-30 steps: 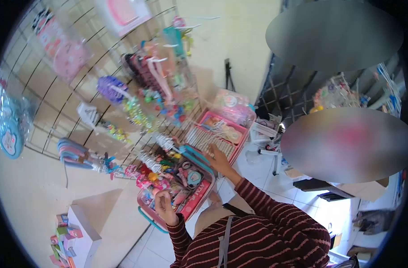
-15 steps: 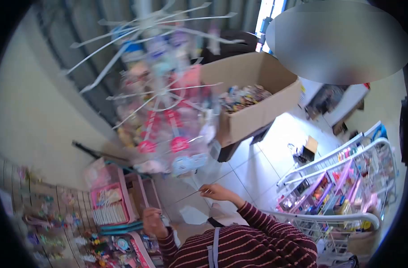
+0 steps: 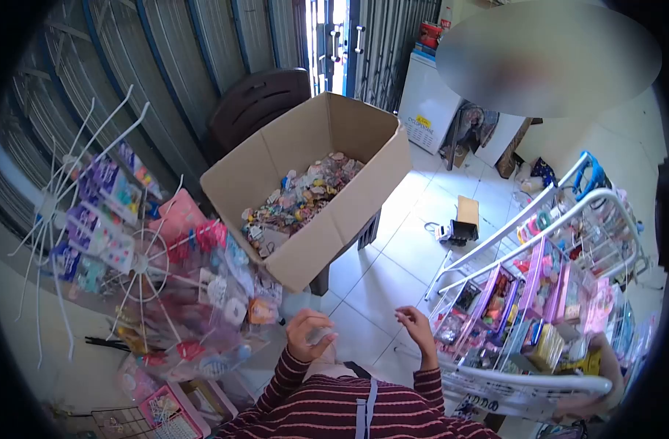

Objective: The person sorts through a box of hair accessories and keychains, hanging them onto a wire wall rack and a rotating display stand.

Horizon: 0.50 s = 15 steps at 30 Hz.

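Observation:
My left hand [image 3: 309, 336] is raised in front of my body at the lower middle, its fingers curled toward the thumb. A small pale patch shows inside the curl, and I cannot make out what it is. To its right, my right hand [image 3: 418, 335] hovers over the tiled floor with its fingers bent and apart, holding nothing visible. Ahead of both hands stands a large open cardboard box [image 3: 371, 212], partly filled with a heap of small colourful packaged items [image 3: 305, 197]. Neither hand touches the box.
A spinning rack [image 3: 140, 263] hung with packaged goods stands at left. On the right is a white wire rack [image 3: 525, 373] with pink and purple bins [image 3: 543, 274]. A brown plastic chair [image 3: 258, 102] is behind the box; a toy truck [image 3: 455, 230] lies on the floor.
My view has swung to the left-hand rack's right, so the box now sits central and the spinning rack far left. Both hands have come up in front of me, farther apart.

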### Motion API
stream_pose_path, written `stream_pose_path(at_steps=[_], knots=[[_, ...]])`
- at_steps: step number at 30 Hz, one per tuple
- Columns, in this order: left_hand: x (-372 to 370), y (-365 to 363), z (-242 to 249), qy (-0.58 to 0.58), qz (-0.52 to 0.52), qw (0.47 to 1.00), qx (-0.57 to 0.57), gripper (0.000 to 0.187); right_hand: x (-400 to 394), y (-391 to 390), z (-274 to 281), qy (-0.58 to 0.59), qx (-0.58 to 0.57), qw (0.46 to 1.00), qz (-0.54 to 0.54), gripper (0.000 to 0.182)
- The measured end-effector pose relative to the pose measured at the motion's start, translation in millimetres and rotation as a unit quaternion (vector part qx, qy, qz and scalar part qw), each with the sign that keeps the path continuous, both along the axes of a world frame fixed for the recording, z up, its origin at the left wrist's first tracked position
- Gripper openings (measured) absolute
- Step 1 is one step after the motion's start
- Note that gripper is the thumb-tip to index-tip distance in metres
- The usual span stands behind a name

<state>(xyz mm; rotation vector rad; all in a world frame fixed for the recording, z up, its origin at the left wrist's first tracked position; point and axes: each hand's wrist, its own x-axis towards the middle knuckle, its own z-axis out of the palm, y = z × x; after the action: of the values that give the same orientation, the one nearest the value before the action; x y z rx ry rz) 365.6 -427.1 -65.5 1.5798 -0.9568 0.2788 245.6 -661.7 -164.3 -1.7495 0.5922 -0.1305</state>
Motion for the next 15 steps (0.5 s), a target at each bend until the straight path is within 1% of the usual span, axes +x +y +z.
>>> stream_pose_path(at_steps=[2,3,5,6,7,8,9,10,11,12,13,15], knots=[[26.8,-11.9,-3.3,0.011,0.017,1.0,-0.013,0.014,15.5,-7.6,-7.2,0.026,0.009,1.0,0.003,0.022],[41.2,-17.0,-3.6,0.023,0.038,0.999,-0.015,0.013,29.4,-9.4,-3.4,0.023,0.035,0.999,0.003,0.022],[71.8,-27.0,-0.7,0.036,0.071,0.997,-0.016,0.011,64.9,-19.0,-5.0,0.007,0.039,0.999,0.012,0.019],[86.3,-31.2,1.7,0.052,0.107,0.992,-0.036,0.01,85.6,-21.7,-1.5,0.01,0.041,0.999,0.023,0.019],[99.4,-34.4,3.4,0.069,0.143,0.986,-0.056,0.009,110.2,-25.0,5.1,-0.055,0.043,0.997,-0.013,0.018],[113.1,-37.3,3.5,0.071,0.154,0.984,-0.056,0.009,136.2,-29.3,11.4,-0.121,0.045,0.99,-0.049,0.016],[129.6,-40.7,3.0,0.147,0.184,0.965,-0.114,0.009,162.0,-33.9,21.5,-0.118,-0.039,0.989,-0.086,0.013],[144.3,-43.4,1.8,0.225,0.212,0.936,-0.169,0.01,186.7,-34.3,43.3,-0.133,-0.122,0.978,-0.107,0.01],[164.4,-45.8,-2.6,0.226,0.258,0.927,-0.153,0.013,209.8,-36.1,62.4,-0.165,-0.168,0.966,-0.104,0.01],[181.5,-45.5,-5.2,0.23,0.303,0.916,-0.129,0.016,230.2,-38.7,76.1,-0.203,-0.182,0.958,-0.095,0.009],[192.8,-44.4,-1.0,0.238,0.311,0.912,-0.12,0.016,250.4,-37.8,93.8,-0.217,-0.167,0.958,-0.09,0.009],[218.4,-42.2,9.5,0.223,0.328,0.918,0.023,0.02,289.4,-39.8,117.8,-0.25,-0.182,0.951,-0.024,0.011]])
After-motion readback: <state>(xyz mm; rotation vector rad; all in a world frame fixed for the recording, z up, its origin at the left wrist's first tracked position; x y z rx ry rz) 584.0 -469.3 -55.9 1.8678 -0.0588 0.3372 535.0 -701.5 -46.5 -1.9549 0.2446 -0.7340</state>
